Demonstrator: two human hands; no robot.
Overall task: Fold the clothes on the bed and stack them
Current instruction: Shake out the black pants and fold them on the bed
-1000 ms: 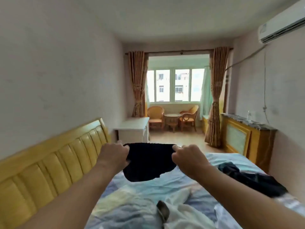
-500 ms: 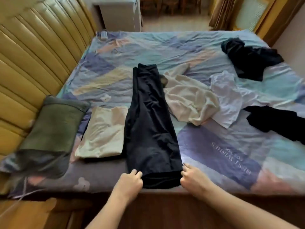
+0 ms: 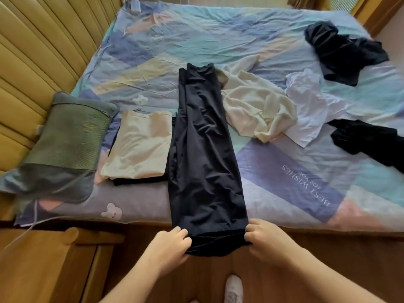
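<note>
Black trousers [image 3: 203,154] lie lengthwise on the bed [image 3: 196,31], folded leg on leg, their near end hanging over the bed's front edge. My left hand [image 3: 168,246] grips the near left corner of that end and my right hand [image 3: 266,239] grips the near right corner. To the left of the trousers sits a folded cream garment [image 3: 140,147] on top of a dark folded piece. Unfolded clothes lie to the right: a cream shirt [image 3: 255,106], a white shirt [image 3: 310,112] and two black garments [image 3: 343,51] [image 3: 371,141].
A green pillow [image 3: 65,145] lies at the left against the padded yellow headboard [image 3: 32,51]. A wooden bed frame and a bedside cabinet [image 3: 54,259] run along the front. My white shoe [image 3: 234,289] shows on the floor below.
One second ago I held the black trousers up in the air, facing the window. They now lie flat on the bed, and both hands have pulled the near end slightly over the front edge.
</note>
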